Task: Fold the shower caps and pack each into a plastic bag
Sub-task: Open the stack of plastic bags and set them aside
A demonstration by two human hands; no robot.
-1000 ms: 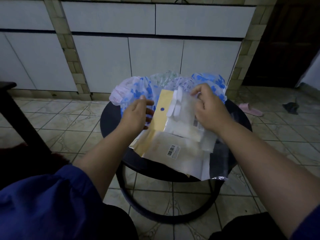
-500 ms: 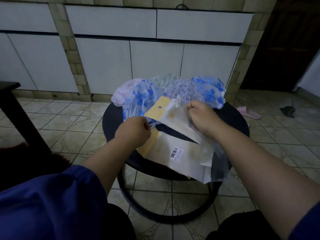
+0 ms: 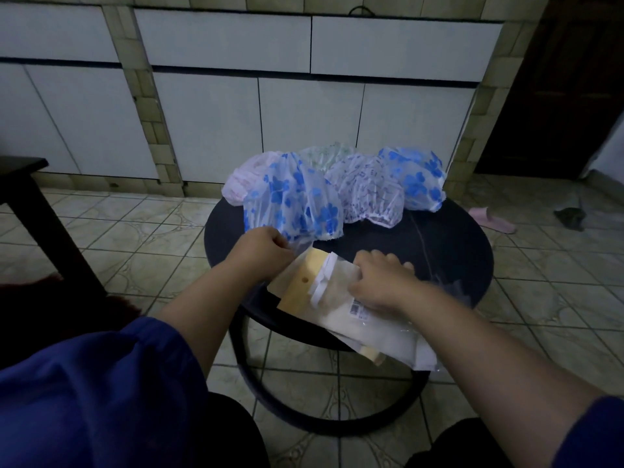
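Centrally, the left hand (image 3: 266, 248) pinched a clear bag (image 3: 299, 246) just beside the blue cap (image 3: 293, 197); the right hand (image 3: 380, 282), fingers curled, gripped the bag stack (image 3: 378, 329) on the worktop (image 3: 439, 251).

The round white shower cap with blue flowers (image 3: 293, 201) is thin, crinkly plastic. The flat clear plastic bags (image 3: 378, 332) look smooth and shiny, with a yellow paper card (image 3: 294, 295). The round black counter (image 3: 445, 258) is smooth and dull. The blue sleeve (image 3: 94, 383) is soft cloth.
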